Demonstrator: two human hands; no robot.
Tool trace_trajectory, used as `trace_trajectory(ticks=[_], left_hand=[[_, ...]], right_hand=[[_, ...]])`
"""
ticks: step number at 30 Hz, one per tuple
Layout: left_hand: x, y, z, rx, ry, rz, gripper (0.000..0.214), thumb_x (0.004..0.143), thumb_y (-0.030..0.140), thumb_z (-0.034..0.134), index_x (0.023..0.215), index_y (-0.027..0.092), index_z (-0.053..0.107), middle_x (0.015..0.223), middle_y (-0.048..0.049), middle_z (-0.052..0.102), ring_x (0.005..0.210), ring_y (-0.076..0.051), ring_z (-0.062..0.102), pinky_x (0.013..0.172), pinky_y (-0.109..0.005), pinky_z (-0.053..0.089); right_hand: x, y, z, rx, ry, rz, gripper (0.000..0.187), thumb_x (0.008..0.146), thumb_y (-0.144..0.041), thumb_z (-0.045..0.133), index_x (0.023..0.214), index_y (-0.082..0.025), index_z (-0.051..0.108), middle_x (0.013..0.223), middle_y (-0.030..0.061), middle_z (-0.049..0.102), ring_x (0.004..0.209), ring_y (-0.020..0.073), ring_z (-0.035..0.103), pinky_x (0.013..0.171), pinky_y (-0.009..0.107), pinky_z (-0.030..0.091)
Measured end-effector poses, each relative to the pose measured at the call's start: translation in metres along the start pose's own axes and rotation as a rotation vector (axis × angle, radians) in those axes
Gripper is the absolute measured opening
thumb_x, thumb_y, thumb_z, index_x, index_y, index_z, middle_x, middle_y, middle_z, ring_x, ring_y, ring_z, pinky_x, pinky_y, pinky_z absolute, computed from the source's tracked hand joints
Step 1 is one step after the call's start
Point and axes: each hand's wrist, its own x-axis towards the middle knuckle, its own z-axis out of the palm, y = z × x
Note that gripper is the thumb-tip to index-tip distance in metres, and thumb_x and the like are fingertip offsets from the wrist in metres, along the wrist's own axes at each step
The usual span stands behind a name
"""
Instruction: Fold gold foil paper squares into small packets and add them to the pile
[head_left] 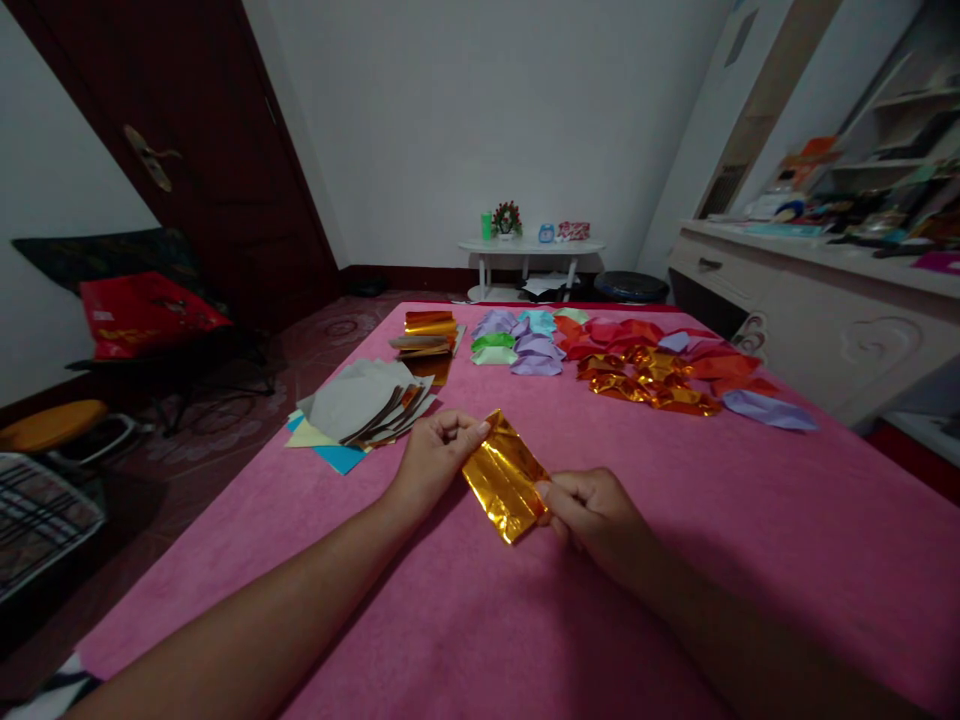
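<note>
A shiny gold foil paper [504, 480], folded into a rectangle with creases along it, is held between my hands above the pink tablecloth [450, 620]. My left hand [439, 455] pinches its upper left edge, thumb on top. At its lower right edge my right hand [589, 508] grips it between thumb and fingers. Left of my hands lies a fanned stack of pale paper sheets [356, 400], with blue paper [341, 458] sticking out beneath. Behind that stack sits a pile of gold foil sheets [430, 325].
Folded gold foil pieces [649, 380], red folded papers [611, 335] and purple folded papers [538, 355] spread over the table's far right. A cluttered cabinet [817, 265] stands at right. Beyond the table is a small white table [529, 246]; a red bag [150, 315] rests on a chair at left.
</note>
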Motion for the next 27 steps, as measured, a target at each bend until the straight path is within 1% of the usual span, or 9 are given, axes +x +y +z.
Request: trace_trajectory(ticks=[2,7,11,13,15,18,22,25,27], left_hand=[[0.001,0.001,0.000,-0.046,0.014,0.022,0.032,0.073,0.040,0.071,0.076,0.011,0.060,0.063,-0.0009,0.061,0.053,-0.009,0.053,0.051,-0.019,0.040],[-0.001,0.001,0.000,-0.046,0.048,0.160,0.031,0.085,0.034,0.058,0.109,0.014,0.056,0.060,0.0050,0.053,0.048,-0.006,0.047,0.051,-0.017,0.042],[-0.008,-0.001,0.004,0.040,-0.126,0.247,0.049,0.084,0.025,0.059,0.131,0.021,0.047,0.083,-0.0015,0.062,0.065,-0.011,0.059,0.064,-0.024,0.051],[-0.013,-0.001,0.008,0.113,-0.236,0.306,0.046,0.082,0.023,0.062,0.127,0.021,0.055,0.099,-0.0069,0.066,0.081,-0.015,0.063,0.074,-0.028,0.052],[-0.017,0.002,0.012,0.195,-0.328,0.374,0.033,0.082,0.023,0.062,0.115,0.020,0.066,0.106,-0.0102,0.068,0.092,-0.019,0.064,0.081,-0.030,0.051],[-0.023,0.006,0.016,0.247,-0.381,0.406,0.023,0.085,0.023,0.058,0.103,0.018,0.072,0.099,-0.0110,0.072,0.087,-0.019,0.067,0.078,-0.029,0.052],[-0.024,0.010,0.014,0.157,-0.357,0.320,0.021,0.085,0.026,0.059,0.095,0.017,0.074,0.091,-0.0099,0.074,0.080,-0.018,0.069,0.074,-0.027,0.053],[-0.023,0.010,0.012,0.099,-0.379,0.261,0.021,0.085,0.028,0.059,0.089,0.015,0.075,0.089,-0.0103,0.074,0.079,-0.018,0.068,0.074,-0.028,0.053],[-0.023,0.009,0.011,0.084,-0.431,0.245,0.022,0.085,0.030,0.060,0.087,0.013,0.074,0.085,-0.0111,0.073,0.078,-0.019,0.068,0.074,-0.029,0.053]], right_hand=[[0.000,-0.001,0.001,0.020,0.008,0.018,0.040,0.083,-0.036,0.050,0.047,-0.018,0.048,0.039,-0.0052,0.040,0.038,0.0074,0.033,0.040,0.021,0.022],[0.004,0.004,0.000,0.219,0.162,0.081,0.040,0.082,-0.044,0.051,0.054,-0.016,0.056,0.039,-0.0042,0.045,0.035,0.0067,0.033,0.038,0.021,0.024],[0.006,0.008,-0.003,0.310,0.232,0.081,0.042,0.080,-0.050,0.055,0.058,-0.014,0.059,0.040,-0.0035,0.047,0.034,0.0065,0.035,0.035,0.020,0.024],[0.006,0.008,-0.003,0.335,0.245,0.081,0.043,0.080,-0.051,0.055,0.059,-0.014,0.059,0.040,-0.0037,0.047,0.034,0.0064,0.034,0.035,0.019,0.023],[0.006,0.008,-0.002,0.349,0.234,0.087,0.042,0.081,-0.050,0.055,0.059,-0.014,0.059,0.040,-0.0036,0.047,0.034,0.0064,0.035,0.035,0.019,0.024],[0.005,0.008,-0.001,0.334,0.194,0.072,0.042,0.081,-0.050,0.055,0.058,-0.014,0.059,0.040,-0.0032,0.048,0.035,0.0065,0.036,0.036,0.019,0.026],[0.003,0.004,-0.001,0.303,0.166,0.047,0.043,0.081,-0.050,0.055,0.057,-0.014,0.060,0.041,-0.0029,0.046,0.036,0.0064,0.036,0.035,0.019,0.025],[0.001,0.000,-0.002,0.297,0.132,0.047,0.036,0.077,-0.046,0.062,0.060,-0.014,0.060,0.047,-0.0030,0.049,0.040,0.0063,0.038,0.037,0.018,0.026],[0.000,-0.002,-0.002,0.327,0.085,0.029,0.032,0.072,-0.044,0.069,0.069,-0.013,0.063,0.055,-0.0017,0.056,0.044,0.0071,0.043,0.041,0.019,0.031]])
